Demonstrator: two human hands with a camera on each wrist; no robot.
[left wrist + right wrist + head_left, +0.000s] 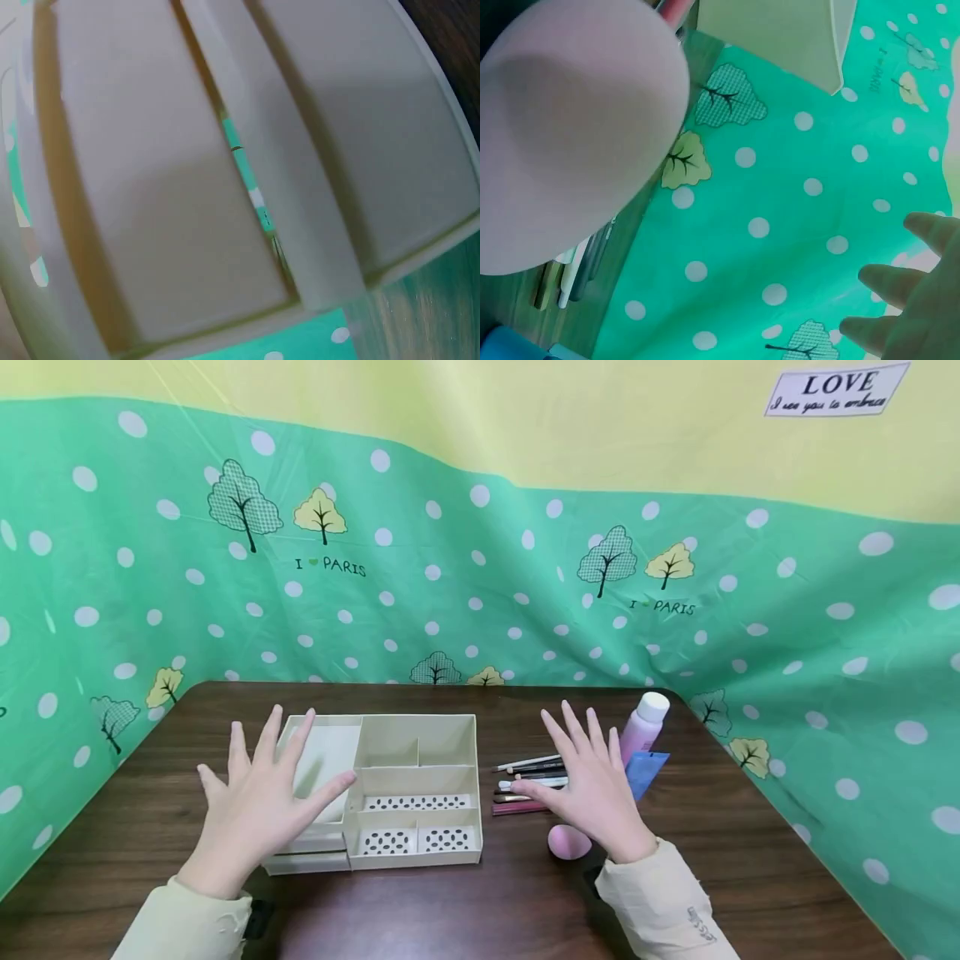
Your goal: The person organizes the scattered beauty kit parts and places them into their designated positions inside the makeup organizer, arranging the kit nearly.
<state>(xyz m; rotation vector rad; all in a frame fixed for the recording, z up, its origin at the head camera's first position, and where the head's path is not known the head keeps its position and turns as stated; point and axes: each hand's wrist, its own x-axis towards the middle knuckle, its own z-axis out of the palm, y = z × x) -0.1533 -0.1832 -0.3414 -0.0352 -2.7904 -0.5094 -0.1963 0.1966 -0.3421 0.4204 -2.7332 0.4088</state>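
My left hand [258,802] hovers with spread, straight fingers over the left side of a cream desktop organizer [416,861]. The organizer has open compartments on its right and drawers at lower left; its drawer fronts [172,240] fill the left wrist view. My right hand [596,789] is also spread, holding nothing, above slim makeup brushes and pencils [517,808]. Below its palm lies a pink makeup sponge [568,842], large in the right wrist view. Fingers [892,285] show at that view's right edge. Whether either hand touches anything is unclear.
Behind the right hand stands a pink bottle [641,728] with a white cap, beside a blue packet [648,772]. Everything sits on a dark wooden table [420,914]. A green and yellow curtain [480,585] hangs around its back and sides.
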